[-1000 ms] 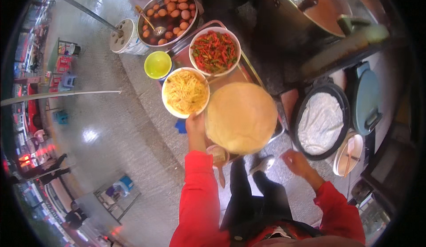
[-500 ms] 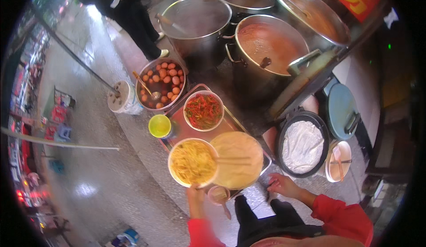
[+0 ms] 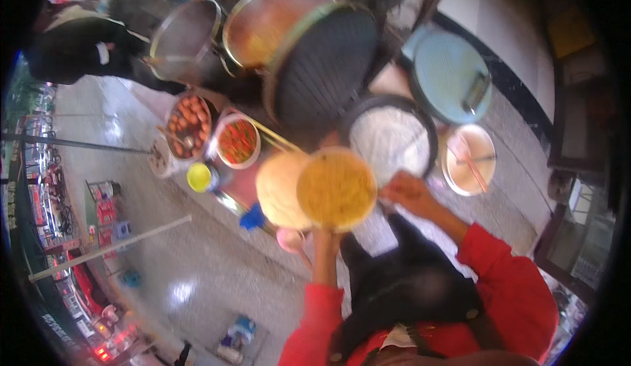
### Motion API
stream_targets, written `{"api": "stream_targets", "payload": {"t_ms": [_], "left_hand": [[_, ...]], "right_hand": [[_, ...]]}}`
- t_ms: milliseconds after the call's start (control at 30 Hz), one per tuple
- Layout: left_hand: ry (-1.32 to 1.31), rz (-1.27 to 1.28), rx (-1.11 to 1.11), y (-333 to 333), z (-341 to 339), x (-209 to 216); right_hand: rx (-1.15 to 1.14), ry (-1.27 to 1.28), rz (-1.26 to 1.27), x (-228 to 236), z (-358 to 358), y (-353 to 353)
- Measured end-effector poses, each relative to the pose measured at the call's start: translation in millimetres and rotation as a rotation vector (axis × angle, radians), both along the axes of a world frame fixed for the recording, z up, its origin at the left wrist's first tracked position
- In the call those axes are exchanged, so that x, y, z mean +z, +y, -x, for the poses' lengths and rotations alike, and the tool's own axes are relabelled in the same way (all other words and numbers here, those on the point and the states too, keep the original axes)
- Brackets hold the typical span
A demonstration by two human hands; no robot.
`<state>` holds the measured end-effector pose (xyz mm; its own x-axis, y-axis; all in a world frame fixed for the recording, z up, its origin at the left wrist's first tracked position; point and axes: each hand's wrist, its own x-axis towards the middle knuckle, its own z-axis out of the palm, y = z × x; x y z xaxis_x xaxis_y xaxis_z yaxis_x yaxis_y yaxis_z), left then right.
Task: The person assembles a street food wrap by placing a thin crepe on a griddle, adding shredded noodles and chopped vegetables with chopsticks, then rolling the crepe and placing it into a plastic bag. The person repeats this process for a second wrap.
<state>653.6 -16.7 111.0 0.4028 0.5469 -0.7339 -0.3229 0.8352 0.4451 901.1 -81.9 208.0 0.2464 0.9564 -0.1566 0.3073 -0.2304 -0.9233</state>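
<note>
Left hand: fingers closed on the near rim of the white bowl of yellow shredded strips, at the bowl's 6 o'clock; the bowl was held up, roughly level, above the person's lap. Right hand: at the bowl's 3 o'clock, just beside its rim; whether its fingers were open or closed could not be told, the frame being blurred there.

At the bowl's 9 o'clock, partly overlapped by it, sat a round tan disc, seemingly a lid or a flat pancake, on the metal tray. At the disc's 6 o'clock, a small pink cup. At the bowl's 1 o'clock, a black-rimmed pot holding white rice. At 3 o'clock beyond the right hand, a pale dish with chopsticks across it.

Further out at 10 o'clock: a bowl of red and green chopped chillies, a small yellow-green cup, and a basin of brown eggs in dark liquid. At 12 o'clock, a large dark ribbed lid leaning against big steel stockpots. At 1 o'clock, a blue-grey bin lid.
</note>
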Motion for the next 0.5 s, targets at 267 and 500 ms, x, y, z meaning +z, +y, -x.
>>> {"api": "stream_targets", "payload": {"t_ms": [267,500], "left_hand": [[0.131,-0.019,-0.057,-1.6,-119.2,31.2],[0.335,-0.182,-0.184,-4.8,-152.0,18.1]], "right_hand": [[-0.191,0.286,0.139,59.9,-95.3,-28.3],[-0.076,0.032,-0.105,45.9,-95.0,3.0]]}}
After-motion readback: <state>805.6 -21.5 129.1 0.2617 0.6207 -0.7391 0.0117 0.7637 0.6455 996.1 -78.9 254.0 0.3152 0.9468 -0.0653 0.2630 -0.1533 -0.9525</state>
